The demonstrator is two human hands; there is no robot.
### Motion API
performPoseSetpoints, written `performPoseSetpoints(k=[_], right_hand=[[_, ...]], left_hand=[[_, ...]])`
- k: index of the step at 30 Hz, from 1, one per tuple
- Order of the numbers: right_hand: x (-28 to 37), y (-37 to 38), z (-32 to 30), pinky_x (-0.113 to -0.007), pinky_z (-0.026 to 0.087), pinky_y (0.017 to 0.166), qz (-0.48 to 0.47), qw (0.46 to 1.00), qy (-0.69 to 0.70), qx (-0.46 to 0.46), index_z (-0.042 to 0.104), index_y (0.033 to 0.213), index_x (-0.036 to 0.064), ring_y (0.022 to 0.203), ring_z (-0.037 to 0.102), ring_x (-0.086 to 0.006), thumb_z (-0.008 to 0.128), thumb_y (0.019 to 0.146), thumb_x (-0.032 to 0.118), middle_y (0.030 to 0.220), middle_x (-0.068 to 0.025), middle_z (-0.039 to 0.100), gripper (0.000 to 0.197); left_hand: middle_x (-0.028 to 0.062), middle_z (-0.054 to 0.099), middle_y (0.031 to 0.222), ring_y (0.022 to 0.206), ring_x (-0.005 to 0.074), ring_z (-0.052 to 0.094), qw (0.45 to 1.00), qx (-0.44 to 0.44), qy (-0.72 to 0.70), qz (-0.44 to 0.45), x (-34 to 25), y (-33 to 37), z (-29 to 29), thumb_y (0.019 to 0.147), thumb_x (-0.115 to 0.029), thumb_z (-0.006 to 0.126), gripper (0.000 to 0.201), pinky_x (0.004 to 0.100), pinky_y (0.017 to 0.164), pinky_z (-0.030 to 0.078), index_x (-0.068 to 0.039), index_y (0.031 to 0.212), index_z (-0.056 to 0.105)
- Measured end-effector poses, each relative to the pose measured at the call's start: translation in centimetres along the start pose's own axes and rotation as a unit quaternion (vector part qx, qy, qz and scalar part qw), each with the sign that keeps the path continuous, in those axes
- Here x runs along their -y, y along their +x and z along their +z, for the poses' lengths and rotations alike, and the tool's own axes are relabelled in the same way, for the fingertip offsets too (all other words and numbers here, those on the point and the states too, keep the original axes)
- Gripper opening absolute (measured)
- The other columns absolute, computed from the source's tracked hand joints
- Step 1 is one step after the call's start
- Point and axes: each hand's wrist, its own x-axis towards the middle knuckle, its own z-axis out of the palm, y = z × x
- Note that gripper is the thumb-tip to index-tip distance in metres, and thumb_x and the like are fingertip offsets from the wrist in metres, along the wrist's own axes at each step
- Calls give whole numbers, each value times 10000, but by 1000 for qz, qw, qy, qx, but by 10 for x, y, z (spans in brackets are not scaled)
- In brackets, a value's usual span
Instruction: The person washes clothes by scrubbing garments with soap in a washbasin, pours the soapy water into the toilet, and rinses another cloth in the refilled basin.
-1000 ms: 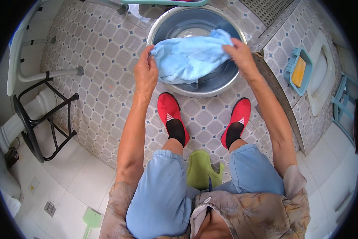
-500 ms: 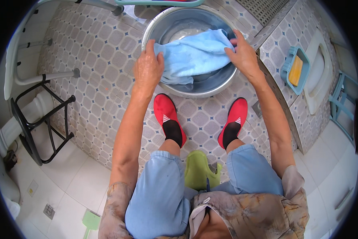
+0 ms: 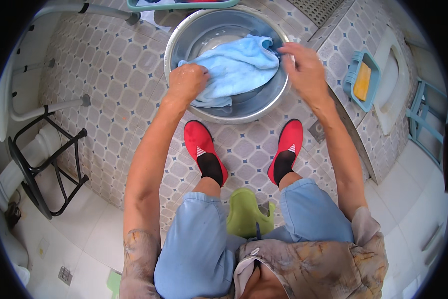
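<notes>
A light-blue cloth (image 3: 239,70), wet-looking and bunched, lies across a round metal basin (image 3: 236,119) on the floor in front of my feet. Its right end curls into a loop with an opening. My left hand (image 3: 188,82) is closed on the cloth's left end at the basin's left rim. By the right rim is my right hand (image 3: 303,67), apart from the cloth; its fingers are smeared by motion. Some shallow water shows in the basin behind the cloth.
A teal tray (image 3: 184,6) stands beyond the basin. On a tiled ledge at right, a blue basket (image 3: 351,79) holds a yellow bar (image 3: 362,82) beside a squat toilet (image 3: 393,74). A black-framed stool (image 3: 59,164) stands left. My red shoes (image 3: 199,137) flank the basin's near side.
My right hand has come off the cloth's right end and shifted to the rim. My left fingers have curled closed on the left end. The whole view has shifted slightly.
</notes>
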Motion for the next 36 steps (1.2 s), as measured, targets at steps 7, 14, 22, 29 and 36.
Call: performPoseSetpoints(k=[7,14,22,29,36], right_hand=[[-64,-33,-112,-379,446,876,156,954,-191,-168,646,1014,88,975,578,-295,577,799,110,1042,-97,647,226],[-127,-63,-129,-430,482,805,275,932,-231,-44,606,1134,46,887,611,-418,609,782,212,905,-230,654,390],[-183,-61,-111,-433,415,940,265,913,-302,66,347,1370,59,1104,516,-416,615,753,227,1216,-255,513,694],[-190,-61,-104,-425,422,929,331,921,-203,29,239,1430,64,1083,537,-427,618,732,246,1174,-313,529,814],[-171,-56,-110,-438,431,900,382,912,-148,20,239,1421,36,1036,567,-436,542,804,286,1132,-302,570,731]], left_hand=[[125,654,809,770,316,626,994,-76,11,76,-1,-5,-10,801,-193,621,144,411,661,498,-76,846,692],[107,599,705,676,209,576,956,-30,-281,-85,-10,10,-16,818,-186,588,146,337,609,431,-45,804,626],[43,602,803,753,128,555,811,137,-508,-255,-14,25,-12,800,-219,693,246,285,683,444,-7,902,624],[83,642,898,773,164,621,705,160,-623,-299,-5,8,-20,794,-171,710,275,301,705,504,6,981,612],[68,633,906,808,139,632,597,124,-765,-209,-21,-9,-41,830,-116,650,247,278,728,519,-7,1037,572]])
